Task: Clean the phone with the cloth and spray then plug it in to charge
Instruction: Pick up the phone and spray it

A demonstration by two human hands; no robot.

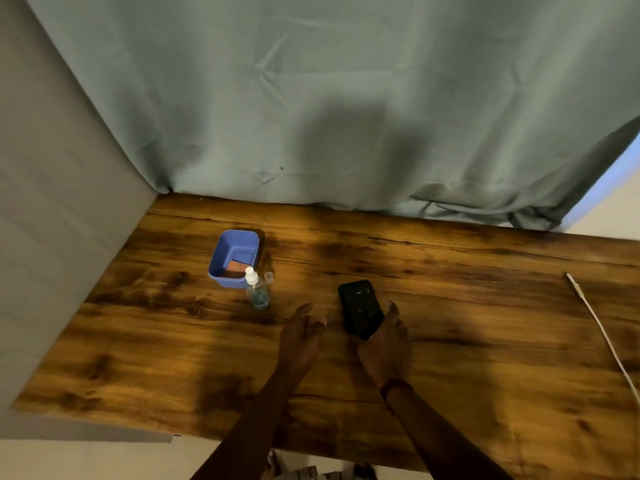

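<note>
The flat black glass phone [360,308] lies midway on the wooden bench [485,341]. Your right hand [386,348] rests straight fingers against its right edge, and your left hand [301,336] is relaxed and empty. The phone is likely stiff, slick and fragile: grip its long edges.

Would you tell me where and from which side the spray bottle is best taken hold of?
Probably round the clear body of the spray bottle, below its white nozzle, from the near side with the left hand: it stands upright, with the blue tub close behind.
</note>
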